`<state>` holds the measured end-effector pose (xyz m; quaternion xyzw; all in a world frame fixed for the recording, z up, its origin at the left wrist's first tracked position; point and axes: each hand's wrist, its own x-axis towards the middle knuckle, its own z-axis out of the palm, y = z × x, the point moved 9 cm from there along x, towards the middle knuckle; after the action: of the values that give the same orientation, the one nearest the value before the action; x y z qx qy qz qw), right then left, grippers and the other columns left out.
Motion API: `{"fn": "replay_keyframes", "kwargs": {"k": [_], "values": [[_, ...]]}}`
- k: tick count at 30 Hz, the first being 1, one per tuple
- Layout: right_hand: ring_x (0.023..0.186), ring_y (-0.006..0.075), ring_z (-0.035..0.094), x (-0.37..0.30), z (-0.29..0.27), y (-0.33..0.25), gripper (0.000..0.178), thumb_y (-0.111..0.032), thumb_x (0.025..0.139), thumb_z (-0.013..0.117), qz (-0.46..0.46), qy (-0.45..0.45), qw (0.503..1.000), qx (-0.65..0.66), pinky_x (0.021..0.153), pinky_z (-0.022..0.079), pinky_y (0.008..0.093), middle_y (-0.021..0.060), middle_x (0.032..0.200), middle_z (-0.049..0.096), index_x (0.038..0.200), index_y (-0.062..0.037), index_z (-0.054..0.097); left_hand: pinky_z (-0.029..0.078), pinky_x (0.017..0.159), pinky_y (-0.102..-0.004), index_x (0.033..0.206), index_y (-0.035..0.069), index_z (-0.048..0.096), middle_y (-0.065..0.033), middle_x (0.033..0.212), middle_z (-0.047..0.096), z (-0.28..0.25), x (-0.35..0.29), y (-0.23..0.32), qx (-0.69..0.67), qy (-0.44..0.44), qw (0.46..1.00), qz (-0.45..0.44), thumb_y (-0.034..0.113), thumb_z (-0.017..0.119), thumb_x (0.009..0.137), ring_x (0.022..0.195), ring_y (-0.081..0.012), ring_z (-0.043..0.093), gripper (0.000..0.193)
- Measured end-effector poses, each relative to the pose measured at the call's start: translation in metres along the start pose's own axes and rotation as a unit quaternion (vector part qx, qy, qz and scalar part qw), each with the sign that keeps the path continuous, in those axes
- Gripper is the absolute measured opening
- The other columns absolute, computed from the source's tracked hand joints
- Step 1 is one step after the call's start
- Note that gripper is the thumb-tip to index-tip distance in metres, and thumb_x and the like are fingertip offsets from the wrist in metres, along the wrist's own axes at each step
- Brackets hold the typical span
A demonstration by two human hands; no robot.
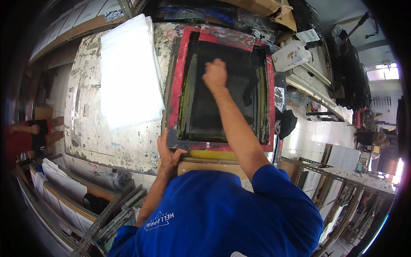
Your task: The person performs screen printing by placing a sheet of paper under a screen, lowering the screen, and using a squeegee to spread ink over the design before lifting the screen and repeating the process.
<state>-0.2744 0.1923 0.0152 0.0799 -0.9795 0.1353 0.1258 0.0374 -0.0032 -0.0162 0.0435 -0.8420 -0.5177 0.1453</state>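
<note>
A screen printing frame [175, 100] with worn red edges lies on the worktable, its mesh [205, 115] smeared dark with ink. My left hand [169, 150] grips its near left corner, fingers along the side and thumb at the front edge. Over the upper middle of the mesh, my right hand [215, 73] is closed, slightly blurred; whatever it may hold is hidden. A darker patch [248, 95] shows on the mesh right of my forearm. Left of the frame lies a stack of white sheets [130, 77], fanned a little at its right side.
The paint-stained worktable [85, 111] extends left. A stained white plastic jug [292, 55] stands beyond the frame's right side. Metal racks with boards stand at lower left [64, 188] and lower right [342, 171]. A person in red [25, 137] is at the far left.
</note>
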Motion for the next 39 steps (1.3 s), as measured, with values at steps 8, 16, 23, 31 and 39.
{"fn": "replay_keyframes", "kwargs": {"k": [8, 16, 23, 31, 39], "values": [[0.112, 0.0325, 0.065, -0.023, -0.044, 0.128, 0.031, -0.019, 0.073, 0.076, 0.101, 0.001, 0.988, -0.115, 0.089, 0.057, 0.0455, 0.0124, 0.101, 0.071, 0.103, -0.0117, 0.08, 0.043, 0.098, -0.0456, 0.152, -0.006, 0.04, -0.0185, 0.116, 0.054, -0.001, -0.004, -0.001, -0.001, 0.017, 1.0, 0.003, 0.051, 0.092, 0.061, 0.107, -0.0362, 0.053, 0.119], [0.097, 0.0337, 0.065, -0.032, -0.014, -0.01, 0.026, -0.011, 0.07, 0.071, 0.0, 0.07, 0.997, 0.043, 0.083, 0.056, 0.0442, 0.0134, 0.094, 0.069, 0.095, -0.0111, 0.075, 0.043, 0.098, -0.0462, 0.152, -0.005, 0.04, -0.0189, 0.116, 0.055, 0.002, -0.002, -0.005, -0.026, 0.003, 0.999, -0.02, 0.041, 0.095, 0.059, 0.108, -0.0371, 0.053, 0.118], [0.104, 0.0319, 0.065, -0.041, -0.043, 0.073, 0.027, -0.013, 0.072, 0.071, 0.065, 0.021, 0.996, -0.049, 0.086, 0.058, 0.0431, 0.0102, 0.1, 0.069, 0.096, -0.0182, 0.082, 0.043, 0.097, -0.046, 0.152, -0.005, 0.041, -0.0194, 0.114, 0.054, -0.004, -0.002, 0.005, 0.022, 0.003, 1.0, -0.015, 0.044, 0.094, 0.06, 0.106, -0.0377, 0.054, 0.117], [0.106, 0.0332, 0.064, -0.049, -0.04, 0.039, 0.026, -0.012, 0.079, 0.07, 0.103, -0.015, 0.993, -0.057, 0.09, 0.056, 0.0431, 0.0133, 0.106, 0.068, 0.102, -0.0159, 0.081, 0.043, 0.095, -0.0469, 0.153, -0.004, 0.04, -0.0191, 0.113, 0.054, -0.002, 0.002, 0.008, 0.017, -0.002, 1.0, -0.011, 0.049, 0.092, 0.063, 0.104, -0.0374, 0.053, 0.117], [0.106, 0.031, 0.064, -0.071, -0.044, 0.033, 0.03, -0.013, 0.072, 0.072, 0.017, 0.0, 1.0, -0.012, 0.085, 0.058, 0.0425, 0.0114, 0.101, 0.069, 0.099, -0.0198, 0.081, 0.042, 0.098, -0.0466, 0.153, -0.004, 0.04, -0.0195, 0.115, 0.054, -0.006, 0.0, 0.008, 0.025, 0.01, 1.0, -0.002, 0.047, 0.092, 0.062, 0.108, -0.0378, 0.053, 0.116]]}}
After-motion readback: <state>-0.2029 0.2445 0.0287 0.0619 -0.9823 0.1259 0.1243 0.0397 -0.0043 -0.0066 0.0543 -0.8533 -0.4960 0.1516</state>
